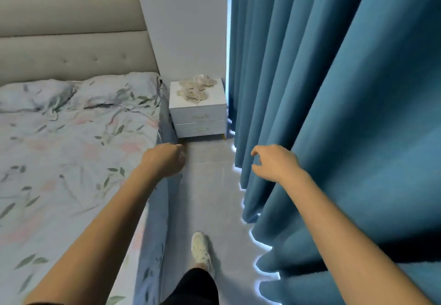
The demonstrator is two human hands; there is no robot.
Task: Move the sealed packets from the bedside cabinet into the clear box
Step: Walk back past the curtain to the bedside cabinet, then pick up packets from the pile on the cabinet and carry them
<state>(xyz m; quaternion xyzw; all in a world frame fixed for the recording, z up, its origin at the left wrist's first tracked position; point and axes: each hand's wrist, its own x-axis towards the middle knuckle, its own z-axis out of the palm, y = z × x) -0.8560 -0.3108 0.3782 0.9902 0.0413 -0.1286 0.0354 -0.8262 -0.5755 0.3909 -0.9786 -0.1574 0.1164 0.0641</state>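
**Packets heaped on the bedside cabinet**

A white two-drawer bedside cabinet [198,113] stood on the pale floor [210,185], well beyond both hands. A loose heap of sealed packets [196,87] lay on its top.

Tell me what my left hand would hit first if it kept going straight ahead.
Probably the bedside cabinet, around its lower drawer; the left hand points along bare floor toward it, though depth is unclear.
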